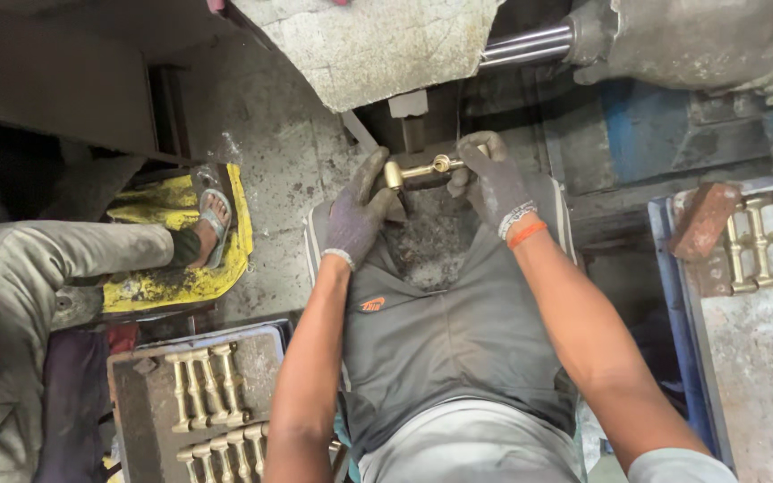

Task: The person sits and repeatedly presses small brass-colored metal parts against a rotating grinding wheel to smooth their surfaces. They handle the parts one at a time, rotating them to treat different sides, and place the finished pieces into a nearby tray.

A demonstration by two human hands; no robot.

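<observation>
Head view, looking down over the lap. Left hand (357, 217), in a grey knit glove, is closed around the knobbed end of a brass rod fitting (422, 169); thumb up beside the knob. Right hand (494, 186), gloved likewise with an orange cuff band, pinches the other end of the same fitting, fingers curled over it. Fitting lies roughly level between both hands, just below a pale worn wheel (369, 45) of the grey machine (700, 40) ahead; whether it touches the wheel I cannot tell. Left tray (131, 402) holds rows of brass castings (203, 389). Right tray (673, 286) holds more castings (762, 241) beside a brick (704, 219). Another person's sandalled foot (214, 217) rests on a yellow mat (172, 277) at left.
</observation>
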